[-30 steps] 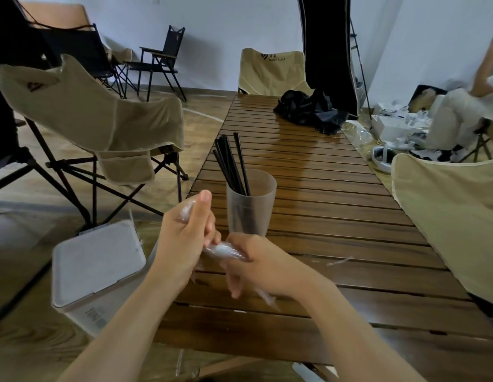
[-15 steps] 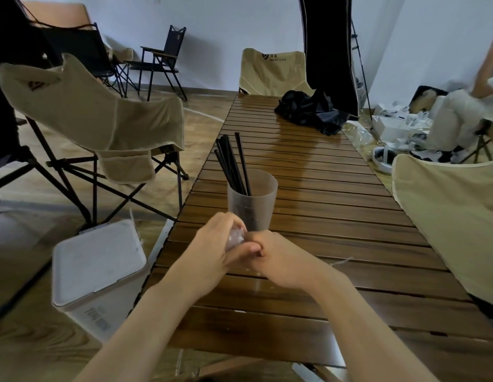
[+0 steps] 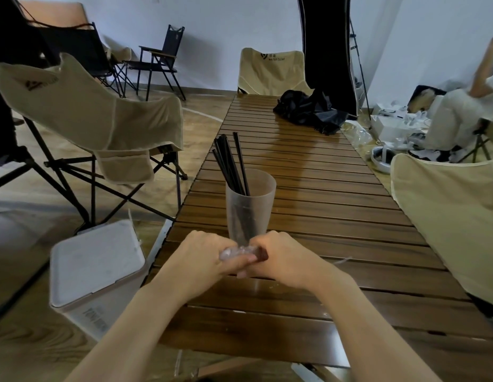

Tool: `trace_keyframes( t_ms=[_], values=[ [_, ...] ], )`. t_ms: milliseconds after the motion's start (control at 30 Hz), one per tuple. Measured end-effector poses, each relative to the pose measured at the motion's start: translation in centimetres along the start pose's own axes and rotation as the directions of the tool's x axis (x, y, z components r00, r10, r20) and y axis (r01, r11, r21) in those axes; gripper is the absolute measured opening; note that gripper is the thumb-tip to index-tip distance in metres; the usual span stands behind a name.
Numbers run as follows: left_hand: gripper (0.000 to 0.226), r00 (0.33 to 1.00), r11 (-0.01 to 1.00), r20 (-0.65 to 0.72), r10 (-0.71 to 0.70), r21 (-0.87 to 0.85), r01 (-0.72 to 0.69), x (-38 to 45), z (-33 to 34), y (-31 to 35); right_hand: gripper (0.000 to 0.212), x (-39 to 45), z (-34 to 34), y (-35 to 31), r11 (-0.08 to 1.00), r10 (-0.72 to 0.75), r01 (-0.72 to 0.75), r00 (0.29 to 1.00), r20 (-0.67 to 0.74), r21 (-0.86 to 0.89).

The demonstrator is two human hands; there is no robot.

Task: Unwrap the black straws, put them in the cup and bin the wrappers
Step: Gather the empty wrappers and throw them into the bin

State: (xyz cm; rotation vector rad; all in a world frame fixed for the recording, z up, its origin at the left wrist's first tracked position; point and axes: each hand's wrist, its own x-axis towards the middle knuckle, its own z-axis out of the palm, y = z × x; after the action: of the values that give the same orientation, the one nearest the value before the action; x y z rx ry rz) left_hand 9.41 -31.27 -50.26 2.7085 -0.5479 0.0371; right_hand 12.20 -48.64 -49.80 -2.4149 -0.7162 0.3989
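A translucent cup (image 3: 251,199) stands on the slatted wooden table (image 3: 322,205) and holds several black straws (image 3: 231,161) that lean to the left. Just in front of the cup, my left hand (image 3: 204,257) and my right hand (image 3: 284,257) meet above the table. Between them they squeeze a crumpled clear plastic wrapper (image 3: 234,250), fingers curled round it. A white bin (image 3: 96,271) with its lid closed stands on the floor to the left of the table. One thin clear wrapper strip (image 3: 341,261) lies on the table right of my right hand.
A beige folding chair (image 3: 88,117) stands left of the table, another (image 3: 270,70) at its far end and a third (image 3: 449,216) at the right. A black bag (image 3: 308,111) lies on the far table. A seated person (image 3: 465,106) and white boxes are at the far right.
My hands came together in front of the cup and sank towards the table. The stretched wrapper between them has been bunched into a small wad.
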Motion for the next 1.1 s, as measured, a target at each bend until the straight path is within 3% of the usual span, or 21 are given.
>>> trace_keyframes(
  t_ms=[67,167,267,333,467,600,667,733,800,967,1100],
  values=[
    [0.042,0.998,0.999,-0.035,-0.043,-0.020,0.043,-0.1,-0.1,-0.1,0.018,0.0,-0.2,0.2,1.000,-0.005,0.006,1.000,-0.025,0.019],
    [0.034,0.967,0.940,-0.156,-0.201,-0.308,0.146,-0.2,0.3,-0.7,0.010,-0.2,-0.1,0.1,0.997,-0.011,0.013,0.999,-0.036,0.070],
    [0.024,0.894,0.778,-0.158,-0.419,-0.571,0.263,0.3,0.6,-0.6,0.009,0.0,0.2,0.2,0.999,0.003,-0.001,0.999,-0.034,0.040],
    [0.022,0.888,0.656,-0.091,-0.452,-0.708,0.261,0.2,0.7,-0.6,0.005,0.1,0.3,0.3,1.000,0.009,-0.008,0.999,-0.036,0.014],
    [0.028,0.879,0.696,-0.126,-0.460,-0.666,0.269,-0.2,1.5,-1.6,0.010,0.1,0.3,0.7,0.999,0.032,-0.034,0.998,-0.047,-0.024],
    [0.007,0.867,0.683,-0.096,-0.488,-0.661,0.311,-0.1,2.2,-1.7,0.010,0.4,0.3,0.4,0.999,0.017,-0.020,0.998,-0.059,-0.041],
    [0.019,0.865,0.645,-0.097,-0.493,-0.708,0.289,-0.3,2.3,-1.6,0.010,0.5,0.4,-0.1,0.999,-0.002,-0.001,0.998,-0.063,-0.041],
    [0.031,0.876,0.676,-0.131,-0.463,-0.691,0.254,-0.8,2.4,-1.4,0.013,0.6,0.6,-0.8,1.000,0.004,-0.006,0.998,-0.065,-0.024],
    [0.023,0.869,0.706,-0.147,-0.473,-0.654,0.273,-1.3,2.5,-1.1,0.016,0.5,0.8,-1.4,1.000,0.013,-0.015,0.997,-0.075,-0.028],
    [0.025,0.755,0.663,-0.267,-0.598,-0.694,0.280,-2.7,2.9,0.3,0.018,0.3,0.6,-2.8,0.997,-0.034,0.023,0.986,-0.162,-0.070],
    [0.038,0.695,0.516,-0.267,-0.667,-0.839,0.173,-2.4,2.4,0.5,0.018,0.6,1.3,-3.5,0.996,-0.021,0.007,0.989,-0.149,-0.094]
  ],
)
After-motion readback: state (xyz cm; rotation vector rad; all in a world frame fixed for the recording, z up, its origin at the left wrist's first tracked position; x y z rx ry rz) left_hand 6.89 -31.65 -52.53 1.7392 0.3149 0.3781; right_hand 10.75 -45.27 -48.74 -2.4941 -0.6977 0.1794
